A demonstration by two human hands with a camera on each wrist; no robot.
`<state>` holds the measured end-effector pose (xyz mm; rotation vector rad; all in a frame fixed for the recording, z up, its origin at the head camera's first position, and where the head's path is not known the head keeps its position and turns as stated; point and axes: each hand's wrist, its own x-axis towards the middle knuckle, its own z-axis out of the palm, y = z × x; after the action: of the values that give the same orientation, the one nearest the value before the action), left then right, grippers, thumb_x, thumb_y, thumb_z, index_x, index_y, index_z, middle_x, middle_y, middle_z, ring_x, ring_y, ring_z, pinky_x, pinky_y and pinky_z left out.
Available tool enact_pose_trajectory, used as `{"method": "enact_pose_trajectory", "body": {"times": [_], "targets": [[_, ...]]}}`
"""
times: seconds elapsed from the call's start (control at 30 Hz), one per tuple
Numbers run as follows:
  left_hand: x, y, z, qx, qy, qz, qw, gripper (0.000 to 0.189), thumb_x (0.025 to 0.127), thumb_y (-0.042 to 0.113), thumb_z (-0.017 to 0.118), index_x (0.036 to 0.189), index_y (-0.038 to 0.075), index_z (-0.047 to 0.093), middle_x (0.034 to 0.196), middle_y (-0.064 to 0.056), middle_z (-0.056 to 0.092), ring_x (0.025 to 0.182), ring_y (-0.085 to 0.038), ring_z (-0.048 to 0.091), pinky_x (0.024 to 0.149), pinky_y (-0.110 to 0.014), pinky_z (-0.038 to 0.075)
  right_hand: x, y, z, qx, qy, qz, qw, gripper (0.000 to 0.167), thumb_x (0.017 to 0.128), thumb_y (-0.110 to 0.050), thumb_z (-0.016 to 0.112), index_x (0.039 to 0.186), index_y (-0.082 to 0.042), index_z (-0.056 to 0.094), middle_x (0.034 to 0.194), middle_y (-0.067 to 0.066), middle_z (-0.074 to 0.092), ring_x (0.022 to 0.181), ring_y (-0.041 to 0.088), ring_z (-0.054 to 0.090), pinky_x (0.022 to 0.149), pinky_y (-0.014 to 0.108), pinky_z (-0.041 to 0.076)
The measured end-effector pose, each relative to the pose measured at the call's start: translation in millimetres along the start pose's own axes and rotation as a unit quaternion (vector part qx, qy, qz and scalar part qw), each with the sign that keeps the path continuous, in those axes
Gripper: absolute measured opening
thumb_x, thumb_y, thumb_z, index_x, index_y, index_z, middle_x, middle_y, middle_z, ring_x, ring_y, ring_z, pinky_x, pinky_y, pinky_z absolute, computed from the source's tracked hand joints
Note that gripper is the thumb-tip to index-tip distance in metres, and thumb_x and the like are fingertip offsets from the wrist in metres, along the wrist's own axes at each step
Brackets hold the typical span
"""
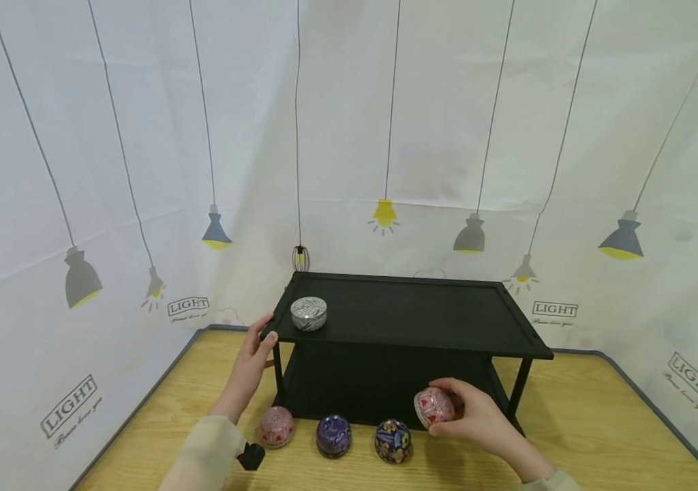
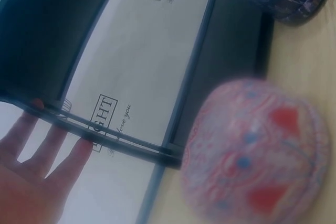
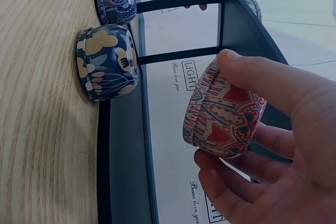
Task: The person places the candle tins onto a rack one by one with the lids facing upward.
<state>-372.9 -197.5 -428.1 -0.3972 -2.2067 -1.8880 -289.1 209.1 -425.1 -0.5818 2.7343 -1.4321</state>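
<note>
My right hand holds a pink-and-red patterned round tin between thumb and fingers, tilted and off the table, in front of the lower tier of a black two-tier shelf. The right wrist view shows heart shapes on this tin. My left hand grips the shelf's front left corner, thumb at the top edge and fingers by the side. On the table before the shelf stand a pink tin, a purple tin and a dark blue flowered tin. A grey-and-white tin sits on the top tier, at the left.
The shelf's thin posts stand at its corners on the wooden table. A pale cloth backdrop printed with hanging lamps encloses the back and sides. A small black object is at my left cuff.
</note>
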Motion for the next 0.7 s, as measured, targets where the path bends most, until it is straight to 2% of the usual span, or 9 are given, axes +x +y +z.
{"method": "enact_pose_trajectory", "body": {"times": [0.23,0.5,0.63,0.7], "targets": [[0.1,4.6,0.1,-0.009,-0.01,-0.009,0.9999,0.052,0.104,0.035,0.045,0.152,0.023,0.028,0.16,-0.011,0.015,0.137,-0.039,0.029,0.1,-0.065,0.033,-0.8,-1,-1,-0.005,0.006,0.005,1.0,0.07,0.071,-0.029,0.087,0.129,-0.005,0.057,0.112,0.011,0.061,0.086,0.02,0.06,0.068,0.029,0.053],[-13.1,30.7,2.5,-0.013,-0.01,-0.018,0.9997,0.053,0.105,0.03,0.043,0.153,0.014,0.026,0.159,-0.016,0.012,0.135,-0.043,0.031,0.1,-0.065,0.032,-3.2,-2,-1,-0.01,0.008,0.004,0.9999,0.069,0.072,-0.029,0.087,0.129,-0.004,0.057,0.111,0.009,0.062,0.087,0.019,0.059,0.067,0.029,0.053],[-12.3,31.5,3.9,-0.012,-0.012,-0.011,0.9998,0.053,0.105,0.03,0.043,0.153,0.015,0.026,0.159,-0.016,0.012,0.134,-0.043,0.032,0.099,-0.064,0.034,-4.2,-1,-3,-0.016,0.016,0.007,0.9997,0.068,0.071,-0.031,0.087,0.129,-0.007,0.058,0.11,0.008,0.062,0.088,0.02,0.059,0.066,0.03,0.053],[-6.4,21.7,3.6,-0.011,-0.011,-0.008,0.9999,0.053,0.105,0.031,0.043,0.153,0.017,0.026,0.159,-0.015,0.012,0.135,-0.042,0.032,0.099,-0.064,0.034,-4.5,0,-4,-0.014,0.017,0.007,0.9997,0.068,0.072,-0.03,0.087,0.129,-0.007,0.058,0.111,0.009,0.062,0.088,0.02,0.059,0.065,0.03,0.053]]}}
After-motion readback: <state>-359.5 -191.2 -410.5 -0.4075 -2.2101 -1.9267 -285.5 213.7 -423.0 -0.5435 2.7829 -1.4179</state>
